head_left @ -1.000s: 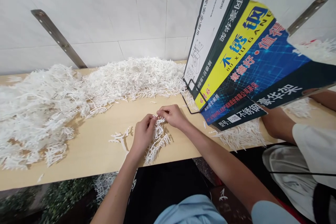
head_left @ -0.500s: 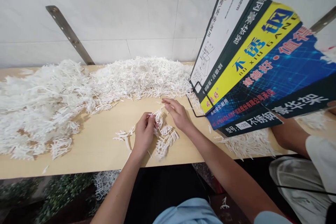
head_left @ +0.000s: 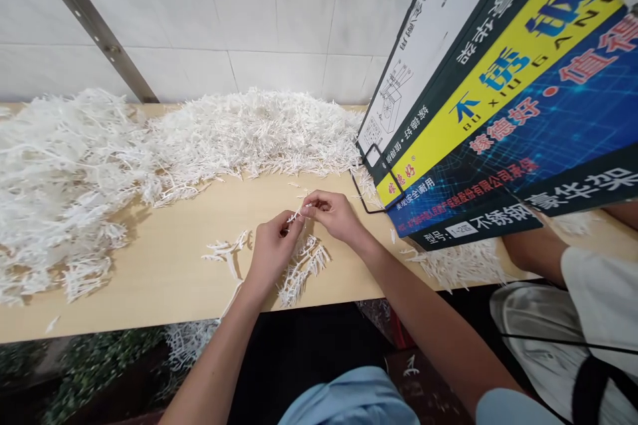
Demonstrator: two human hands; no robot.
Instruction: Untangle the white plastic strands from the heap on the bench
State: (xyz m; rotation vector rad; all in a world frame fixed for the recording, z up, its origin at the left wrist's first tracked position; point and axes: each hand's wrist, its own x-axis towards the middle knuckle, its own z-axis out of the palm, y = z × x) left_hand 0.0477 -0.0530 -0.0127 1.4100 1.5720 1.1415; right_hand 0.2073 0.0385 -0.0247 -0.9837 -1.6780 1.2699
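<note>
My left hand (head_left: pixel 272 251) and my right hand (head_left: pixel 333 214) meet over the wooden table (head_left: pixel 164 279), both pinching the same small white plastic sprig (head_left: pixel 296 215) between their fingertips. Under my hands lies a small cluster of white comb-like plastic sprigs (head_left: pixel 303 269). A few loose sprigs (head_left: pixel 226 254) rest just left of my left hand.
A large heap of white plastic sprigs (head_left: pixel 100 166) covers the left and back of the table, up to the tiled wall. A big printed cardboard box (head_left: pixel 498 99) leans at the right. Another person's arm (head_left: pixel 523 246) reaches under it. Green foliage (head_left: pixel 84 372) lies below the table edge.
My right hand, reaching forward open half a second ago, has come back to my left hand and both now pinch one sprig. The view has tilted slightly downward.
</note>
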